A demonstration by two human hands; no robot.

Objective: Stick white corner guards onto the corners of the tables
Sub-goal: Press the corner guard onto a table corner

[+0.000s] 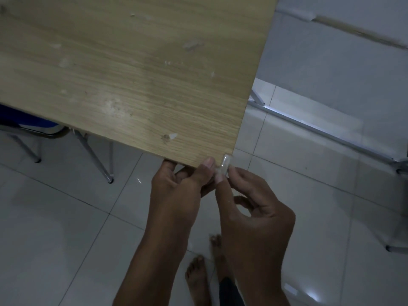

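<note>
Roughly mid-fit: one small translucent-white plastic corner guard [223, 166] sits at the near corner of the one wood-grain laminate table [132, 74], not visibly seated. Left hand [176, 188] grips the table edge, thumb beside the guard; right hand [254, 208] pinches it. No other guards visible.

— What colours show?
— The table [132, 74] is light oak woodgrain with pale, whitish scuffs. At its near right corner, the corner guard [224, 165] looks translucent white.
— And below?
— Pale grey-white floor tiles [66, 239]; a blue chair seat [24, 119].
</note>
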